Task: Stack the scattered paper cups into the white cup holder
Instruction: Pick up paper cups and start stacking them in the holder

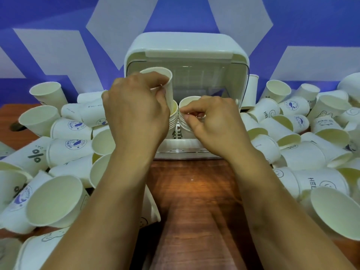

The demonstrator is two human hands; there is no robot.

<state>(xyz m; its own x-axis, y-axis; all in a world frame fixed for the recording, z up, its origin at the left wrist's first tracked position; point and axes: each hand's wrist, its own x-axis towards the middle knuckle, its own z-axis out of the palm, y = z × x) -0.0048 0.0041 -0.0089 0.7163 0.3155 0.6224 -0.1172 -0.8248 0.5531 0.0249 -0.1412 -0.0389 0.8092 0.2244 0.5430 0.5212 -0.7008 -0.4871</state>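
Left hand (134, 112) clasps the light, crushable-looking paper cup (168, 88) by its wall; right hand (213, 124) pinches the right stack (189, 103) at its rim.

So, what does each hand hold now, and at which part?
The left hand grips a single paper cup by its upper wall, just under the rim. The right hand pinches the rim of the top cup of the right stack.

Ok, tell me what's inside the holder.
Two nested stacks stand side by side in the holder: left stack, right stack. The left hand holds a cup over the left stack; the right hand pinches the right stack's rim. The hands hide the stacks' lower parts.
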